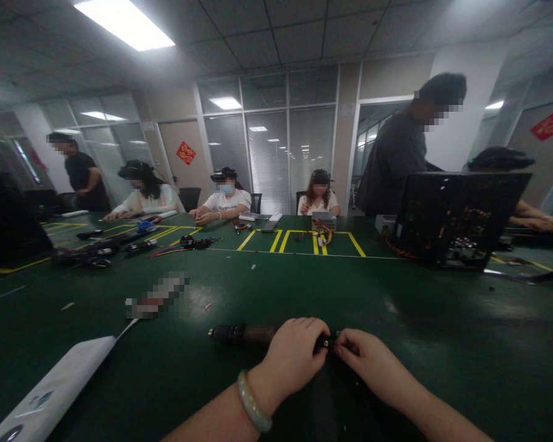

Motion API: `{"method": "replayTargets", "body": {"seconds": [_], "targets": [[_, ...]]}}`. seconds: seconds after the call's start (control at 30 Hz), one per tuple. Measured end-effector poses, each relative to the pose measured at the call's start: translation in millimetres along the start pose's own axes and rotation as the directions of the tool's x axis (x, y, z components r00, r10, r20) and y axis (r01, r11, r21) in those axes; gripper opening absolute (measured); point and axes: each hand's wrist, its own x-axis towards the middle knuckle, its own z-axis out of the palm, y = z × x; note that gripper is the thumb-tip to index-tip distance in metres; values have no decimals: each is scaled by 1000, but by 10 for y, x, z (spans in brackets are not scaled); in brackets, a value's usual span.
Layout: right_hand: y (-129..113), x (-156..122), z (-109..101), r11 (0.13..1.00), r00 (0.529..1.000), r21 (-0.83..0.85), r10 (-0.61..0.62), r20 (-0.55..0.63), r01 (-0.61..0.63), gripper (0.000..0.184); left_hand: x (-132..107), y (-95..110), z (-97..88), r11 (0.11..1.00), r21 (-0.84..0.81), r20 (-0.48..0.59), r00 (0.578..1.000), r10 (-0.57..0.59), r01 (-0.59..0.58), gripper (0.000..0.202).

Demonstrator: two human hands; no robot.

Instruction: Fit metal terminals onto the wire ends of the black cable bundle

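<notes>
A dark cylindrical tool, which looks like an electric screwdriver [253, 335], lies on the green table, its metal tip to the left. My left hand [295, 353], with a bangle on the wrist, covers its right end, and I cannot tell whether it grips the tool. Its fingers are closed on a small black part [325, 344] with a brass-coloured spot. From the other side, my right hand [366, 359] pinches at the right end of this black part; fingertips hide much of it.
A white power bank [58, 387] with a cable lies at the left, by a blurred-out object [159, 296]. Tangled black cables [101, 245] sit farther back. An open black computer case [461, 218] stands at right. Several people sit or stand across the table [276, 279].
</notes>
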Motion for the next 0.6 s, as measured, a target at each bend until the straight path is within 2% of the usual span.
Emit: {"method": "replayTargets", "body": {"seconds": [0.2, 0.43, 0.6], "targets": [[3, 3, -2, 1000, 1000, -20, -5, -8, 5, 16, 3, -22, 19, 1000, -12, 1, 1000, 16, -16, 7], [28, 20, 15, 1000, 1000, -1, 4, -8, -4, 16, -15, 15, -40, 1000, 4, 12, 1000, -3, 3, 25], [50, 5, 10, 1000, 1000, 10, -7, -8, 7, 16, -22, 8, -8, 1000, -19, -11, 1000, -14, 13, 21]]}}
